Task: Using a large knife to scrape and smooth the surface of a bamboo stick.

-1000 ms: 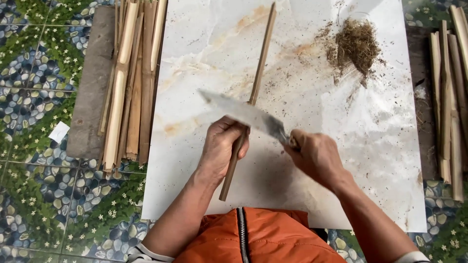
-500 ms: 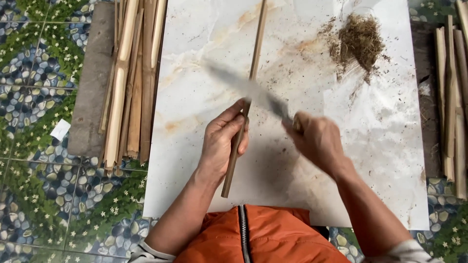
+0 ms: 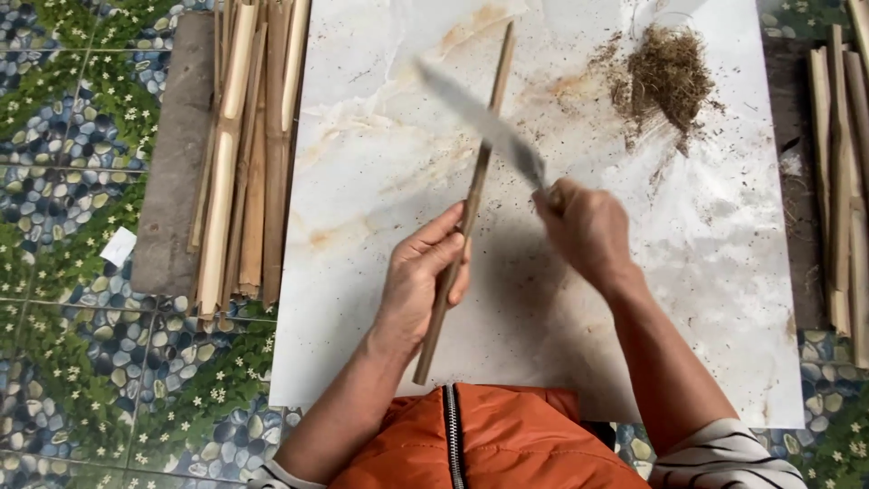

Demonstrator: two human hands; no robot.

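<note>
My left hand grips a long thin bamboo stick near its lower end, holding it lengthwise over a white marble-patterned slab. In my right hand is a long-bladed knife; its blade slants up and to the left across the stick's upper half, blurred by motion. A heap of brown shavings lies on the slab at the upper right.
A stack of split bamboo strips rests on a grey plank left of the slab. More bamboo strips lie along the right edge. Pebble-and-flower patterned floor tiles surround the slab. My orange zipped garment fills the bottom.
The knife in my right hand has slid up along the stick, away from me. My left hand keeps the same grip on the stick.
</note>
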